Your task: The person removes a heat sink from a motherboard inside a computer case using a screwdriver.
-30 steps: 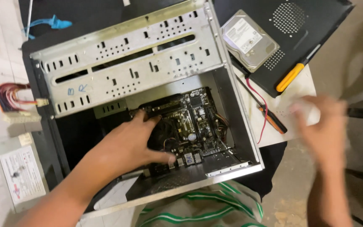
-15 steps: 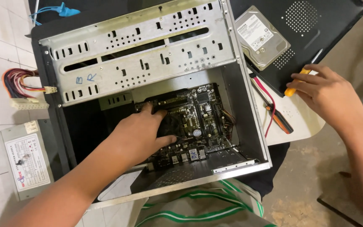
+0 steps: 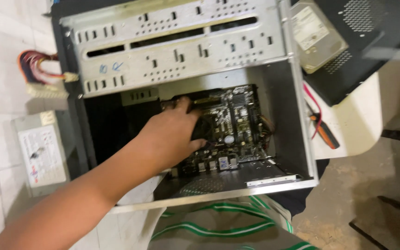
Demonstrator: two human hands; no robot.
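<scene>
Motherboard (image 3: 234, 125): seated inside open case (image 3: 181, 51).
Left grip (image 3: 172, 134): my fingers clasp its cooler.
Right grip: unseen.
Next: needs careful lift.

Left hand (image 3: 170, 134) rests on motherboard (image 3: 237, 125) inside case (image 3: 181, 55).

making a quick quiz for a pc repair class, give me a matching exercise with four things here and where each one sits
Things:
1. motherboard
2. hard drive
3. power supply box
4. orange-handled tool

Places:
A. on the tiled floor, left of the case
B. inside the open case, under the left hand
C. on the white surface right of the case
D. on the black side panel, top right

Pairs: 1-B, 2-D, 3-A, 4-C
</scene>
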